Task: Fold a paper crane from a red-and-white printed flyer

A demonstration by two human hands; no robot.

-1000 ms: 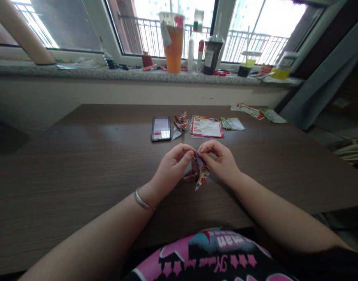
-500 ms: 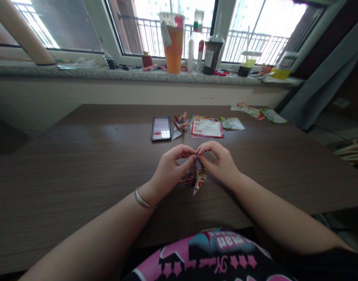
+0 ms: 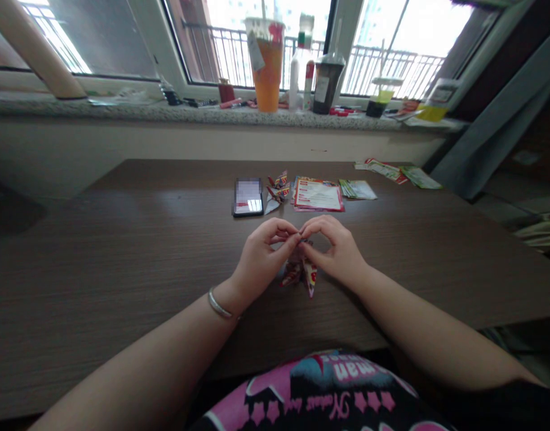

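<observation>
Both hands meet over the middle of the table, pinching a folded piece of printed paper [image 3: 310, 278] at its top. Its red, yellow and white pointed flaps hang down below the fingers. My left hand [image 3: 265, 250] has thumb and forefinger pressed together on the paper's upper tip, a silver bracelet on its wrist. Thumb and fingers of my right hand [image 3: 340, 246] close on the same spot from the other side. The exact part under the fingertips is hidden. Just beyond the hands lies another folded paper piece [image 3: 278, 193] of similar print.
A phone [image 3: 248, 197] and a stack of printed sheets [image 3: 319, 195] lie beyond my hands on the brown table [image 3: 122, 257]. Green-white papers [image 3: 358, 189] and more paper strips [image 3: 387, 170] sit to the right. Drink cups [image 3: 266, 72] and bottles line the windowsill.
The hanging flaps of the folded paper have swung, the pointed one now more upright and slightly to the right. My fingers have shifted slightly; both hands keep their pinch.
</observation>
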